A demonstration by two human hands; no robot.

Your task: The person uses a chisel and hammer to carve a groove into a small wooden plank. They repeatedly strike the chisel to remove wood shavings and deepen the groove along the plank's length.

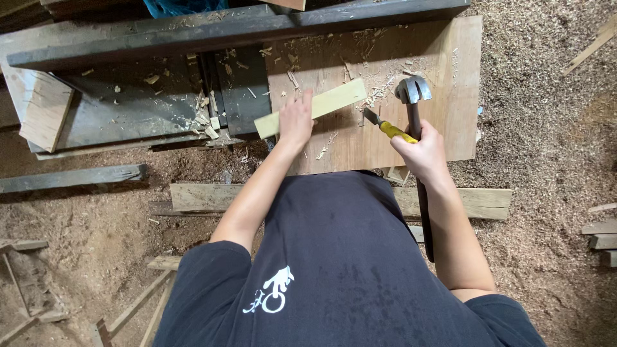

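My left hand (297, 119) presses down on a pale wooden strip (337, 99) that lies slanted across a brown board (443, 77). My right hand (421, 151) grips two tools at once: a claw hammer (412, 90) with its metal head pointing away from me and its dark handle running back under my forearm, and a yellow-handled chisel (392, 130) whose blade points up-left toward the strip. The chisel tip lies a short way right of the strip, not touching it.
A dark workbench (128, 103) strewn with wood chips sits left of the board, with a dark beam (225, 32) across the back. Planks (205, 196) lie on the sawdust-covered floor (546, 128). Offcuts (601, 234) rest at right.
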